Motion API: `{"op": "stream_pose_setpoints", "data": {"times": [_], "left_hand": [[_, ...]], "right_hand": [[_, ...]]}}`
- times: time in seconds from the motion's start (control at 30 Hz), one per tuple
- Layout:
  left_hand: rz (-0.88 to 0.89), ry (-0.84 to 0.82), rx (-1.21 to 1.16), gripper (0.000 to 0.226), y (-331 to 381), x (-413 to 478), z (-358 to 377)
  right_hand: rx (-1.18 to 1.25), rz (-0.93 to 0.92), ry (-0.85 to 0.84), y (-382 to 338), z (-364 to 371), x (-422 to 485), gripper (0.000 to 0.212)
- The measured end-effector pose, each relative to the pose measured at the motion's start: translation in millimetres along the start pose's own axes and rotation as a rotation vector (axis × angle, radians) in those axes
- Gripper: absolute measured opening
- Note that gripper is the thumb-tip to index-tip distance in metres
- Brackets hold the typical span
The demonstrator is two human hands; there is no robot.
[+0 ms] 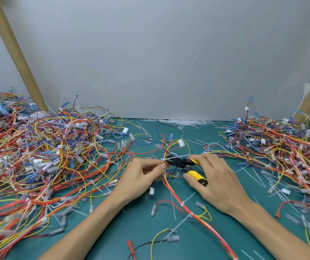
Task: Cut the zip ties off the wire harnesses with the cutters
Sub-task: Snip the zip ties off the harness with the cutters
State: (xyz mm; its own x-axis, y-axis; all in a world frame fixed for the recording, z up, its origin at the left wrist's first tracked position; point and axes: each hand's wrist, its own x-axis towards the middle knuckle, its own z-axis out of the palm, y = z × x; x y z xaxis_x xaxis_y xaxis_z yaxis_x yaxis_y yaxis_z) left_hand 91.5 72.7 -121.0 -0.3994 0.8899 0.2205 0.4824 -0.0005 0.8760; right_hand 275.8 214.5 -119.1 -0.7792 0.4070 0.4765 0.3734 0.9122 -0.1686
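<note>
Our right hand [219, 182] wraps its fingers round the 2 yellow rubbery handles of the cutters [185, 163], thumb pressed on the lower handle. The handles stand spread apart, and the black metal nose reaches the white plastic zip tie [174, 157], whose thin stiff tail sticks out to the right. Our left hand [142, 175] pinches the wire harness [174, 192] between thumb and fingertips, just left of the cutters' nose. This harness is a slim bundle of red, yellow and white wires that runs from the pinch down toward us across the smooth green mat [141, 231], cinched by 2 more white ties lower down. Tangled, glossy wires with clear plastic end sleeves form a big heap on the left [37, 152] and another heap on the right [285, 147]. Thin white cut strips [184, 121] lie along the mat's far edge, against the plain grey wall [159, 53].
</note>
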Motion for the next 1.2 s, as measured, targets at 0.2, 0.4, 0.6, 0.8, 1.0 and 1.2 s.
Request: {"op": "stream_pose_setpoints", "data": {"times": [0.2,0.4,0.6,0.8,1.0,1.2], "left_hand": [[0.015,-0.02,-0.003,0.028,0.6,-0.2,-0.3],[0.067,-0.065,0.102,0.037,2.0,-2.2,1.0],[0.085,-0.076,0.125,0.033,3.0,-3.3,0.1],[0.081,-0.076,0.149,0.037,3.9,-4.2,0.6],[0.081,-0.085,0.179,0.029,5.4,-4.6,-0.7],[0.083,-0.079,0.21,0.037,4.9,-4.9,-0.9]], "right_hand": [[0.02,-0.011,-0.018,-1.6,-0.9,-0.5,0.049],[0.02,-0.017,-0.001,-4.6,-1.7,-0.8,0.05],[0.02,-0.018,-0.018,-6.2,-4.5,-0.7,0.05],[0.011,-0.024,-0.01,-7.2,-4.3,-1.5,0.048],[0.002,-0.04,-0.02,-6.9,-4.3,-0.2,0.048],[-0.012,-0.056,0.021,-5.3,-2.7,-0.8,0.045]]}}
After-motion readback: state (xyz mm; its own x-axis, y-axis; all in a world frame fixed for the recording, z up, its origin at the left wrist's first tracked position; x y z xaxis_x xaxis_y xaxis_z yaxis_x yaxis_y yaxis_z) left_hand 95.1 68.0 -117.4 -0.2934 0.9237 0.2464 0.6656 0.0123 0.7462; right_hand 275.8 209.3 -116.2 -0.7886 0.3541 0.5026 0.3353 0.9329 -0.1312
